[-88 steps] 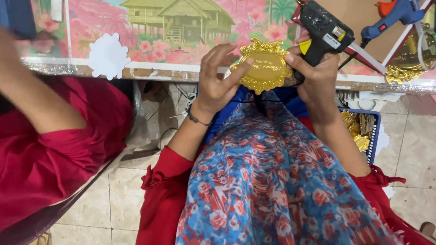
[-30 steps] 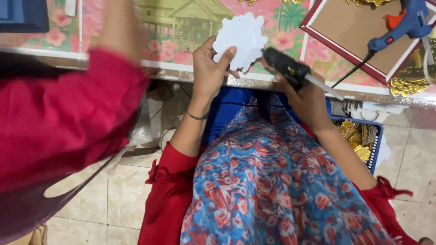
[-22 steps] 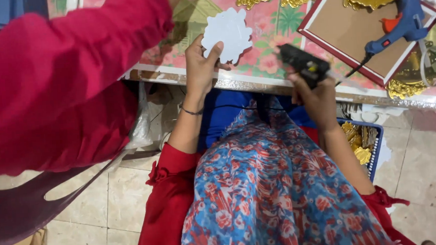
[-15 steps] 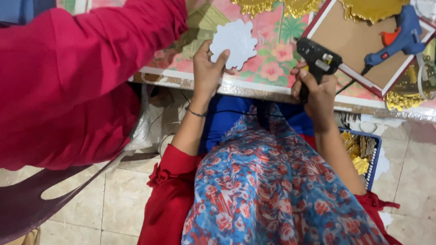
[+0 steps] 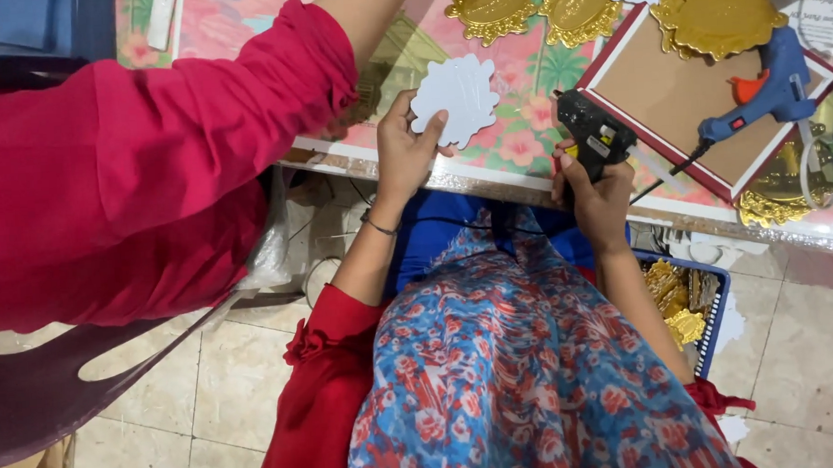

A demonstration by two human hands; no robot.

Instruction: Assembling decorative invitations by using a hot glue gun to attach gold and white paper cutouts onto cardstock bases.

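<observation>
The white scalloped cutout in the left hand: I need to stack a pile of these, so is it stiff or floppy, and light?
The white scalloped cutout probably is fairly stiff: pinched at one edge by the left hand, it stays flat without drooping. It looks thin, so likely light and easily bent at its lobes.

The red sleeve (image 5: 146, 153) of another person covered the left part of the table (image 5: 526, 152). The gold ornaments (image 5: 528, 5) were cut off by the top edge. The right hand (image 5: 597, 196) hid the black glue gun (image 5: 594, 134) handle. The blue basket (image 5: 710, 309) contents were partly hidden behind the forearm.
</observation>
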